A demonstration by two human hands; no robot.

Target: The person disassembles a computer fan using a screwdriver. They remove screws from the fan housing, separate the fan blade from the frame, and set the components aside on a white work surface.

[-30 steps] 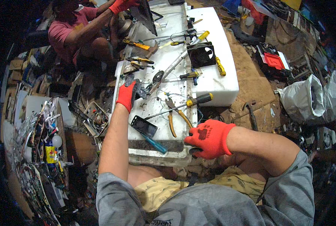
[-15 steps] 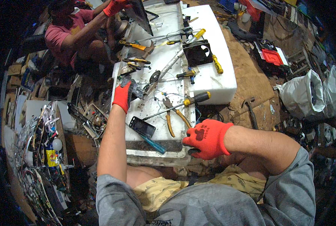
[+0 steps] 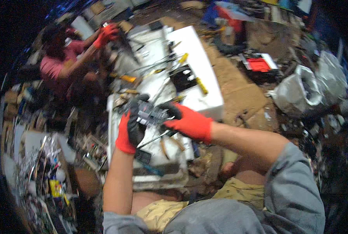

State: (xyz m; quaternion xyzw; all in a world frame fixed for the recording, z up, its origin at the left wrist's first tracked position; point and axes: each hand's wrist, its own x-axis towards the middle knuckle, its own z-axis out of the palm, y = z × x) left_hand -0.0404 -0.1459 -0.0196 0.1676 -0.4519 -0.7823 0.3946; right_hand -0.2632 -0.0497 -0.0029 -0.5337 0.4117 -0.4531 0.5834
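Over the white work surface [image 3: 157, 154], a small dark grey device part [image 3: 152, 114] is held between both hands; motion blur hides its details. My left hand [image 3: 131, 130], in a red glove with dark fingers, is closed around its left side. From the right, my right hand [image 3: 189, 121], gloved alike, pinches its other end with thumb and fingers. Just below are orange-handled pliers [image 3: 164, 148], a dark rectangular shell [image 3: 143, 156] and a teal screwdriver [image 3: 152, 170], all blurred. Beyond my right hand lies a black box-like frame [image 3: 183, 78] beside a yellow-handled screwdriver [image 3: 201, 86].
A co-worker in a pink shirt [image 3: 53, 68] sits at the far left, a red-gloved hand [image 3: 107, 34] at a dark panel. An orange-handled tool [image 3: 127, 78] lies nearby. White sacks [image 3: 302, 91] and a red tray [image 3: 257, 64] stand right; mixed scrap [image 3: 45, 175] fills the left.
My right hand has moved up and left from near the surface's front edge onto the device part. My left hand has raised the part slightly. The view has shifted, and the co-worker's hands are lower.
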